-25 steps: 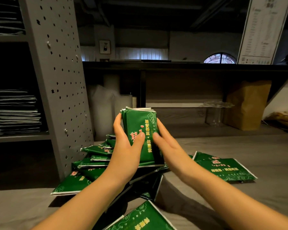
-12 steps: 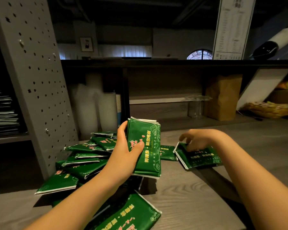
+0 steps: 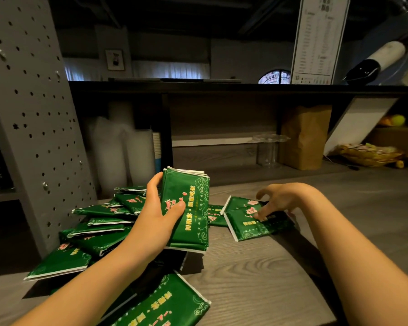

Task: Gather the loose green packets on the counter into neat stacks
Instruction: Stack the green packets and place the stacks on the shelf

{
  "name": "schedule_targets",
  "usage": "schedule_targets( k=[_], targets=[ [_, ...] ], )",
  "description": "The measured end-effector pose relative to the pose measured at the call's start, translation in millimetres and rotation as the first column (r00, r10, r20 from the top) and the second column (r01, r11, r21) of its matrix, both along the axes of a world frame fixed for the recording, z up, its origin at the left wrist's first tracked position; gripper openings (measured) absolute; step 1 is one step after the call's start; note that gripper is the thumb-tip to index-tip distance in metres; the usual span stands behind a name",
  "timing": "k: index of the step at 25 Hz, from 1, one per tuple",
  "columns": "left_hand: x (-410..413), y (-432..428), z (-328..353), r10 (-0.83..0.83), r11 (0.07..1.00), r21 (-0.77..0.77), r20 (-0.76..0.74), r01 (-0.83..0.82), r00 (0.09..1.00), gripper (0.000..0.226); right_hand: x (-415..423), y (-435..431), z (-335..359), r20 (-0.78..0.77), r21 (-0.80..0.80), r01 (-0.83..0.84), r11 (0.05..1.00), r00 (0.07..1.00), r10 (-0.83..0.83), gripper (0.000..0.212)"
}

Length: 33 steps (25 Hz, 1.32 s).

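Stack held up on the left, loose packets flat to its right.
The left hand point(image 3: 160, 217) grips the stack point(image 3: 186, 208) on end, long axis upright. Two loose packets point(image 3: 252, 222) lie on the counter point(image 3: 269, 267), long axis roughly left-to-right, under the nearer right hand point(image 3: 278, 201). Its bent fingertips touch the top one, but whether they grip it cannot be told.
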<state>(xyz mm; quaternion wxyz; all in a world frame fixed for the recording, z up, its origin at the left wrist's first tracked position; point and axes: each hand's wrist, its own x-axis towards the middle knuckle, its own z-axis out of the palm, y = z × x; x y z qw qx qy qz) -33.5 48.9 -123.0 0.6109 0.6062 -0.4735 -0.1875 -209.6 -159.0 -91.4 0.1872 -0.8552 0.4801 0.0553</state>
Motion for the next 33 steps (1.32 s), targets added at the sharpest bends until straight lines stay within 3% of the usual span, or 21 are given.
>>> schedule_targets(
  k=[3,5,8,13,15,18,20,22,23,25,27,31,33],
  targets=[
    [1.4,0.9,2.4,0.017,1.0,0.003,-0.01,-0.017,1.0,0.062,19.9,-1.6,-14.9,0.293,-0.03,-0.066,0.997,0.953,0.071,0.079],
    [3.0,0.8,4.1,0.027,1.0,-0.002,-0.027,-0.027,0.999,0.06,30.8,-0.2,-20.6,0.495,-0.088,-0.064,0.994,0.863,0.099,0.083],
    [4.8,0.6,6.2,0.036,0.999,-0.015,-0.042,-0.037,0.998,0.058,38.3,-0.3,-22.8,0.724,0.002,-0.011,1.0,0.69,0.006,0.09],
    [5.7,0.8,8.0,0.046,0.999,-0.027,-0.056,-0.047,0.997,0.057,40.7,-0.6,-27.1,0.808,0.142,0.009,0.99,0.577,-0.121,0.073],
    [7.3,1.1,8.6,0.062,0.997,-0.037,-0.063,-0.065,0.996,0.058,38.6,0.5,-25.2,0.861,0.178,0.01,0.984,0.482,-0.161,0.062],
    [8.0,2.2,11.6,0.09,0.994,-0.054,-0.105,-0.096,0.99,0.056,33.9,-2.0,-20.3,0.921,0.092,0.127,0.988,0.366,-0.133,0.06],
    [8.8,3.0,13.9,0.117,0.99,-0.062,-0.148,-0.127,0.982,0.054,32.5,-0.4,-15.9,0.966,0.166,0.077,0.983,0.188,-0.178,0.062],
    [12.5,2.5,15.2,0.144,0.986,-0.054,-0.165,-0.155,0.976,0.054,33.3,5.5,-9.6,0.955,0.292,-0.114,0.95,-0.015,-0.295,0.059],
    [13.2,2.8,15.7,0.155,0.985,-0.05,-0.168,-0.165,0.974,0.053,33.7,9.4,-5.3,0.935,0.328,-0.211,0.921,-0.068,-0.349,0.05],
    [13.4,3.0,16.5,0.156,0.986,-0.025,-0.158,-0.162,0.975,0.051,35.2,20.8,2.6,0.926,0.339,-0.362,0.868,-0.032,-0.375,0.027],
    [13.4,0.9,15.3,0.139,0.99,0.026,-0.158,-0.137,0.978,0.047,38.3,34.5,5.8,0.95,0.307,-0.46,0.833,0.09,-0.3,0.017],
    [5.4,3.4,16.0,0.021,0.992,0.126,-0.395,0.031,0.919,0.027,51.0,49.1,0.9,0.951,0.11,-0.481,0.87,0.306,0.048,0.022],
    [5.1,4.2,15.7,-0.068,0.985,0.101,-0.507,0.137,0.859,0.039,53.8,50.1,-0.8,0.92,0.032,-0.477,0.878,0.358,0.161,0.026]
  ],
)
